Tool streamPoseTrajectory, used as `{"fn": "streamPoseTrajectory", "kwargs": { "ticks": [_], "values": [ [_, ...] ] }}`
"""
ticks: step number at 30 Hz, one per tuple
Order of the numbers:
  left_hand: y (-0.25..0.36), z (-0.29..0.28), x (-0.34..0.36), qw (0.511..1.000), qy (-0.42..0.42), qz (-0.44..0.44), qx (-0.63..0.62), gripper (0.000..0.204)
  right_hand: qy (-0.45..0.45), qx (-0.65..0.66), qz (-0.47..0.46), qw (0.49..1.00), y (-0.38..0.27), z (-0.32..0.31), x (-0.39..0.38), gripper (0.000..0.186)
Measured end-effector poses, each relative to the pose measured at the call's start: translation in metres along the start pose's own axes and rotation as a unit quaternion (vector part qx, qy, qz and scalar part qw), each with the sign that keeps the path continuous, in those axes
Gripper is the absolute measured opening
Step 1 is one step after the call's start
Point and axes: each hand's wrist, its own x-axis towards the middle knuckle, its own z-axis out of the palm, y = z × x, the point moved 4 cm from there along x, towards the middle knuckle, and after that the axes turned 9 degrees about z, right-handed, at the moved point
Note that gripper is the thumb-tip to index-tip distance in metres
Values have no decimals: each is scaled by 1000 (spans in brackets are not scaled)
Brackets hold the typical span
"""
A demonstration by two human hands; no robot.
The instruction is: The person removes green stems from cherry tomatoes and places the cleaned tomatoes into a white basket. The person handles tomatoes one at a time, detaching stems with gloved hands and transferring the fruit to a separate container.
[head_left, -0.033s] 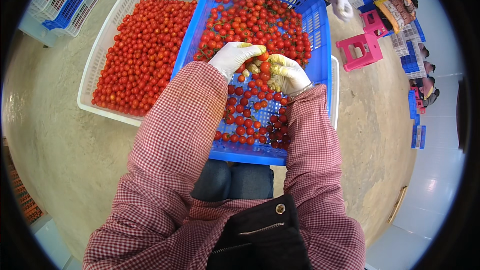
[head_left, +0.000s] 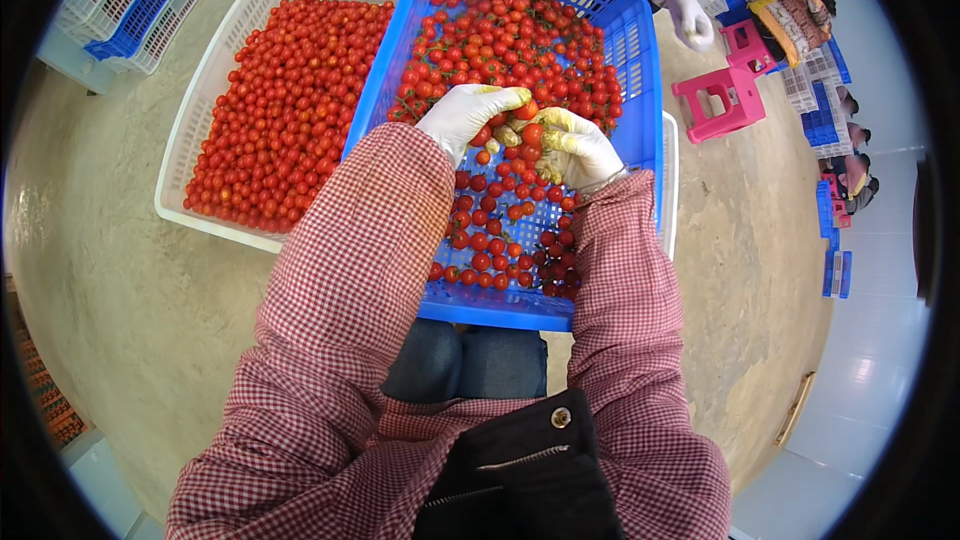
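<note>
Both of my hands, in stained white gloves, are over the middle of a blue plastic crate (head_left: 490,316). My left hand (head_left: 466,120) has its thumb and fingers closed around cherry tomatoes, some hidden by the glove. Close beside it, my right hand (head_left: 582,148) is curled with its fingertips on cherry tomatoes (head_left: 531,134) between the two hands. Yellow-green stains mark the fingertips. At the crate's far end lies a heap of cherry tomatoes (head_left: 500,35), some on green stems. Loose cherry tomatoes (head_left: 488,245) are scattered at the near end.
On the left, a white crate (head_left: 205,225) is full of loose red tomatoes. A co-worker's gloved hands (head_left: 690,20) show at the far side, one blurred. Pink stools (head_left: 720,103) stand on the right. Stacked crates (head_left: 140,10) are at far left; more people sit along the right wall.
The co-worker's hand above the far edge has moved up and left, and their other hand has shifted slightly. My hands stay almost in place at the cherry tomatoes.
</note>
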Motion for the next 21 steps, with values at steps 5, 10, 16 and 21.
{"fn": "streamPoseTrajectory", "kwargs": {
  "ticks": [5,10,16,21],
  "values": [
    [15,-8,1,979,72,52,-182,28,240,-152,-181,942,-62,-36,-38,32],
    [43,-35,-5,868,103,191,-446,34,588,-447,-246,627,-100,-92,-113,40],
    [64,-85,-20,707,203,337,-588,64,587,-562,-201,547,-67,-77,-82,41],
    [62,-91,-19,693,203,335,-605,78,191,-634,-105,742,35,2,14,32]
  ]
}}
